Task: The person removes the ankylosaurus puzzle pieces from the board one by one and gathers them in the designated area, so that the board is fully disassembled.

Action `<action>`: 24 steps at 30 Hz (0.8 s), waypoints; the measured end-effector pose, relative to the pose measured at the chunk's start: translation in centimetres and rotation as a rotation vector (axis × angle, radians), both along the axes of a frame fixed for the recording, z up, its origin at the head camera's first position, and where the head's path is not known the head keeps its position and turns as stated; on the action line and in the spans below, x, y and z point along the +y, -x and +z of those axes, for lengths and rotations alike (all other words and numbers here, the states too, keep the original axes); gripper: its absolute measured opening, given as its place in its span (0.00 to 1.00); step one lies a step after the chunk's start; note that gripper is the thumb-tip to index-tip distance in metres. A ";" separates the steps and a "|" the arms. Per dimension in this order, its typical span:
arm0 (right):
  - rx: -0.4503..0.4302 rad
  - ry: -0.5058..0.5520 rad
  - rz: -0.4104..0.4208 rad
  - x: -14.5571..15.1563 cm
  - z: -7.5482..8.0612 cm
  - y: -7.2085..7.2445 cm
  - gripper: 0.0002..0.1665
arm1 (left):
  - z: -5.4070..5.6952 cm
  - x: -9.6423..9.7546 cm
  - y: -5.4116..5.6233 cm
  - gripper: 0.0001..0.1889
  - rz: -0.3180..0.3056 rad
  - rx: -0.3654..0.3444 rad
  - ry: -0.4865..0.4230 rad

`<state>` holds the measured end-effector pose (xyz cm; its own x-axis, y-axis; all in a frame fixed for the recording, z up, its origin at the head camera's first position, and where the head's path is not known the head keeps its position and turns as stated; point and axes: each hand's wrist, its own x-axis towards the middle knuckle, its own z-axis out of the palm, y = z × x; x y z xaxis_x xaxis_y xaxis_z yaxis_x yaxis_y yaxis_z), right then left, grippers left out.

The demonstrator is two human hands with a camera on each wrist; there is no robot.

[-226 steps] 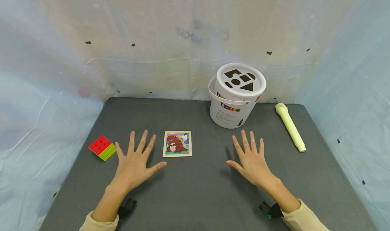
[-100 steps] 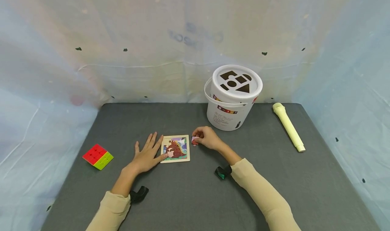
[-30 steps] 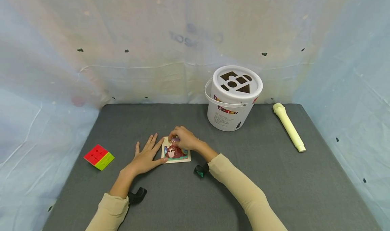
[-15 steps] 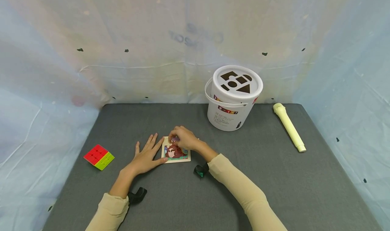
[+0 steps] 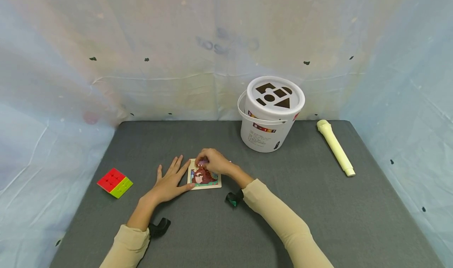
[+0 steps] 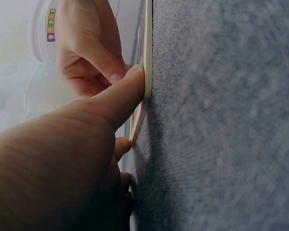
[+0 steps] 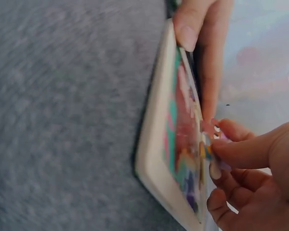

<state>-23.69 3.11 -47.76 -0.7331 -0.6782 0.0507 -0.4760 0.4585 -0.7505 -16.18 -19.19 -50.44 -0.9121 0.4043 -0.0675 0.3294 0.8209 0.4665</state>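
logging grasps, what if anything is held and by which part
The right hand pinches a flat multicoloured puzzle piece, seemingly by its edges; contact partly hidden.

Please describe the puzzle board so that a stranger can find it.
On the grey table, find the white bucket. In front, to the left, the puzzle board lies partly beneath the right hand. Unlike the cube, it is flat, with a pale frame around a brown animal picture.

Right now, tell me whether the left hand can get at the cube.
Likely yes: the cube sits left of the left hand, nothing standing between them, though that hand, touching the puzzle, would have to leave it.
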 end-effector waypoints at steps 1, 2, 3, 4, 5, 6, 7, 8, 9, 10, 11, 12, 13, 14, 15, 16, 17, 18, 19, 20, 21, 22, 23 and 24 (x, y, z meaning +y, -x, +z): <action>-0.001 0.023 0.002 0.2 0.0 0.1 0.14 | 0.0 0.0 0.0 0.48 0.002 -0.001 0.000; -0.004 0.049 0.002 0.4 0.0 0.2 0.13 | 0.0 0.0 0.0 0.48 0.005 -0.003 -0.002; -0.008 0.078 0.001 0.7 0.0 0.3 0.13 | -0.1 0.0 0.1 0.48 0.006 0.000 -0.004; -0.007 0.102 -0.003 1.1 0.0 0.4 0.12 | -0.1 0.0 0.1 0.49 0.010 -0.004 0.003; -0.002 0.120 -0.009 1.5 0.0 0.5 0.12 | -0.1 0.0 0.1 0.49 0.013 -0.008 0.009; -0.004 0.141 -0.012 2.1 0.1 0.6 0.11 | -0.2 0.0 0.1 0.49 0.016 -0.008 0.012; -0.005 0.154 -0.016 2.7 0.1 0.6 0.11 | -0.2 0.0 0.2 0.49 0.018 -0.010 0.013; -0.006 0.166 -0.023 3.4 0.2 0.6 0.11 | -0.2 0.0 0.2 0.49 0.020 -0.010 0.013; -0.010 0.178 -0.028 4.1 0.3 0.6 0.10 | -0.2 0.0 0.2 0.49 0.021 -0.009 0.015; -0.007 0.180 -0.038 4.9 0.3 0.5 0.10 | -0.2 0.1 0.2 0.49 0.021 -0.008 0.014; -0.006 0.180 -0.047 5.7 0.4 0.5 0.09 | -0.2 0.1 0.2 0.49 0.020 -0.007 0.011; -0.008 0.182 -0.054 6.6 0.4 0.4 0.09 | -0.2 0.1 0.2 0.49 0.018 -0.003 0.006; -0.010 0.178 -0.063 7.4 0.4 0.3 0.09 | -0.2 0.1 0.2 0.49 0.017 -0.004 0.007; -0.011 0.176 -0.070 8.2 0.4 0.3 0.08 | -0.3 0.1 0.2 0.49 0.016 -0.003 0.006; -0.016 0.175 -0.074 8.9 0.4 0.2 0.08 | -0.3 0.0 0.2 0.49 0.015 -0.002 0.006; -0.015 0.163 -0.081 9.6 0.3 0.1 0.09 | -0.4 0.0 0.2 0.49 0.012 -0.002 0.005; -0.018 0.154 -0.086 10.2 0.3 0.1 0.09 | -0.4 0.0 0.2 0.49 0.012 -0.005 0.007; -0.022 0.148 -0.088 10.7 0.2 0.1 0.09 | -0.4 -0.1 0.2 0.49 0.010 -0.006 0.009; -0.023 0.139 -0.091 11.1 0.1 0.0 0.10 | -0.4 -0.1 0.2 0.49 0.010 -0.009 0.014; -0.025 0.131 -0.094 11.5 0.1 0.0 0.10 | -0.5 -0.1 0.2 0.49 0.009 -0.010 0.016; -0.025 0.125 -0.093 11.8 0.0 -0.1 0.11 | -0.5 -0.1 0.2 0.49 0.008 -0.010 0.015; -0.023 0.116 -0.096 12.1 0.0 -0.1 0.11 | -0.4 -0.1 0.2 0.49 0.006 -0.010 0.013; -0.021 0.112 -0.095 12.3 0.0 -0.2 0.11 | -0.4 -0.1 0.2 0.49 0.006 -0.011 0.012; -0.020 0.110 -0.094 12.4 -0.1 -0.2 0.11 | -0.3 -0.1 0.2 0.49 0.005 -0.011 0.014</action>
